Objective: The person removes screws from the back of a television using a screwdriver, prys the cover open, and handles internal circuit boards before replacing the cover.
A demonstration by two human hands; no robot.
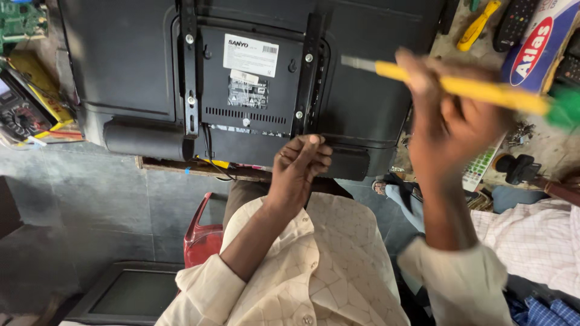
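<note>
One screwdriver (pixel 465 87) with a yellow shaft and green handle end is held level above the right edge of a black TV (pixel 241 78) that lies back-up on the tabletop (pixel 544 145). The right hand (pixel 450 124) has its grip clenched around the shaft's middle; it is blurred. The left hand (pixel 299 169) curls loosely at the TV's near edge, fingers half folded, holding nothing visible. Two black mounting rails (pixel 190 66) run across the TV back. Between them sit two labels: a white rectangle (pixel 250 54) above a smaller dark one (pixel 248 92). A second yellow tool (pixel 477 25), one remote (pixel 513 24) and a blue-and-red box (pixel 538 45) lie beyond the right hand. A multimeter (pixel 21 111) lies left.
</note>
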